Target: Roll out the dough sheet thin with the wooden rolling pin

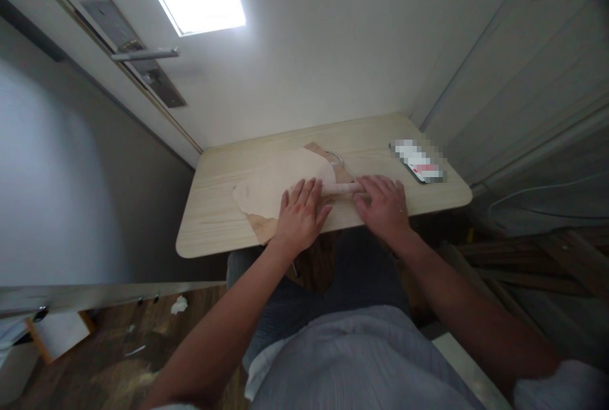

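Note:
A thin, pale dough sheet point(273, 181) lies spread over a brown board point(261, 227), whose corners stick out from under it. A curved metal handle point(337, 157) shows at the board's far right. Across the near right edge of the dough runs a slim, light rolling pin point(342, 188). My left hand point(302, 212) rests over the pin's left part, fingers stretched forward and thumb apart; its palm side is hidden. My right hand point(383, 202) curls its fingers over the pin's right end, covering the tip.
The small wooden table point(214, 188) stands against a white door with a metal lever handle point(147, 54). A phone point(419, 161), partly pixelated, lies at the table's right. Folded wooden slats point(537, 257) stand at right. Paper scraps point(179, 304) lie on the floor at left.

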